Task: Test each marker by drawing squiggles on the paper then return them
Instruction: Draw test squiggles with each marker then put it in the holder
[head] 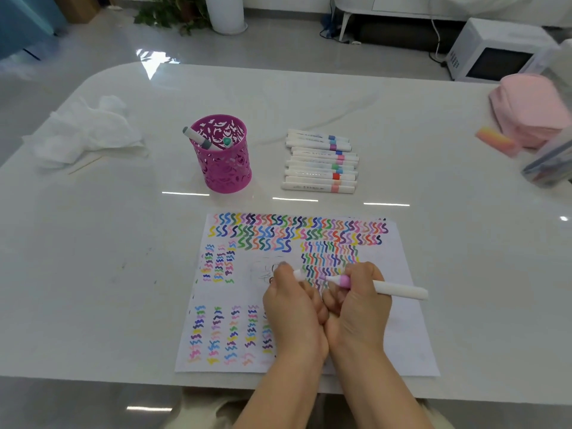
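Note:
A white sheet of paper (399,329) covered in coloured squiggles lies at the table's near edge. My right hand (359,308) grips a white marker (399,289) with a pink-purple band, its uncapped tip pointing left just over the paper. My left hand (294,308) pinches the marker's white cap (298,274) right beside the tip. A row of several white markers (320,161) lies beyond the paper. A magenta cut-out pen cup (227,168) holds two markers (198,138).
Crumpled white tissue (89,131) lies at the far left of the table. A pink pouch (529,109) and a clear case with pens (551,168) sit at the right edge. A microwave (492,51) stands on the floor beyond.

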